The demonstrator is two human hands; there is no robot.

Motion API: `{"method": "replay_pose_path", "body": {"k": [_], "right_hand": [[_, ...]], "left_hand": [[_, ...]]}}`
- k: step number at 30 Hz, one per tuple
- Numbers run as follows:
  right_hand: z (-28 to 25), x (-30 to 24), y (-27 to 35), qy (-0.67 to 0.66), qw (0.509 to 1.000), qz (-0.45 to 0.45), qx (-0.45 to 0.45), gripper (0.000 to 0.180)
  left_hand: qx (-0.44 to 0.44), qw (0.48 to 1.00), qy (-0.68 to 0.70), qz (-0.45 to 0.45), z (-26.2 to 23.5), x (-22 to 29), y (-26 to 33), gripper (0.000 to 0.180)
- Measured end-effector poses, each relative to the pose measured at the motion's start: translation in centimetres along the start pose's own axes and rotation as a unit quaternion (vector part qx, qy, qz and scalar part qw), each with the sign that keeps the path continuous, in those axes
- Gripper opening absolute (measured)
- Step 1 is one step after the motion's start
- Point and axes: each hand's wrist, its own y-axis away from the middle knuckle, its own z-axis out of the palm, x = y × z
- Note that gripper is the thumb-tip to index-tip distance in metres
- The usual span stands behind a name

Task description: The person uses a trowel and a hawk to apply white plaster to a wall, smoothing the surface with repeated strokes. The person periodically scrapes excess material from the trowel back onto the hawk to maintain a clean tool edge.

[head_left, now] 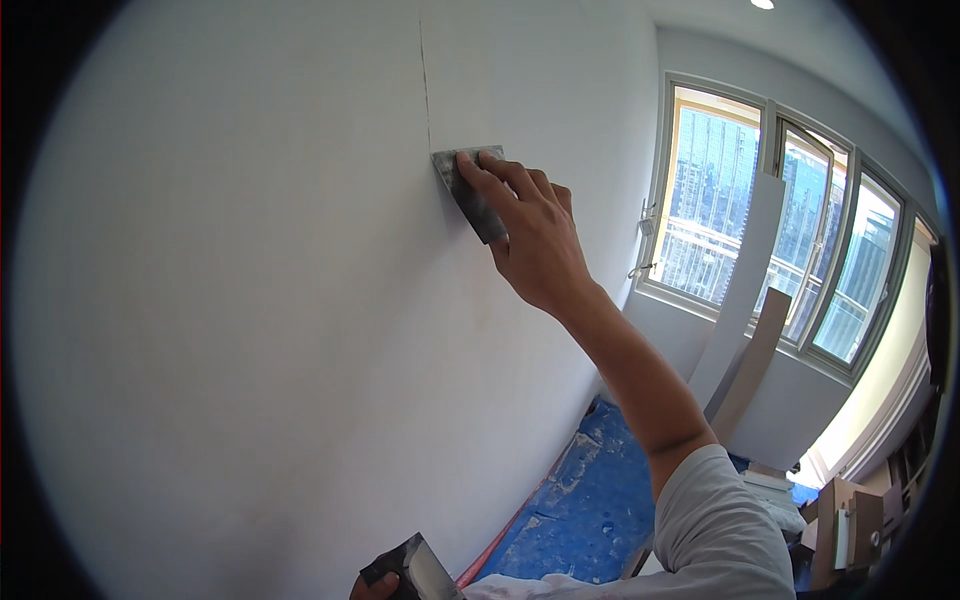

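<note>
My right hand is raised against the pale wall, gripping a flat dark-grey putty scraper. Its fingers lie over the plate, with the thumb behind. The scraper's upper edge meets the wall at the lower end of a thin dark vertical line. Low at the bottom edge, my left hand is only partly in view, its fingers closed round a second scraper with a shiny metal face. The rest of that hand is cut off by the frame.
A blue protective sheet with whitish smears covers the floor along the wall. Long boards lean by the windows on the right. Cardboard boxes and other items are piled at the lower right.
</note>
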Motion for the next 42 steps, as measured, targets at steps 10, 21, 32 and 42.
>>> {"method": "replay_pose_path", "body": {"k": [10, 21, 32, 42], "right_hand": [[2.9, -1.6, 7.7, -0.008, 0.997, 0.04, -0.058, 0.094], [6.9, -2.6, 18.4, -0.051, 0.99, 0.055, -0.121, 0.097], [-1.3, 1.9, 11.6, -0.062, 0.99, -0.003, -0.13, 0.061], [-9.9, 4.6, -24.1, 0.019, 0.976, -0.047, 0.213, 0.041]], "left_hand": [[0.026, 1.0, -0.007, 0.005, -1.5, -0.6, 0.3, 0.053], [0.04, 0.999, 0.015, -0.016, -1.8, -1.5, 0.5, 0.052], [0.11, 0.993, -0.006, 0.046, -0.2, -1.9, 1.4, 0.038], [0.107, 0.988, 0.017, 0.106, 1.6, -4.3, 2.9, 0.038]]}}
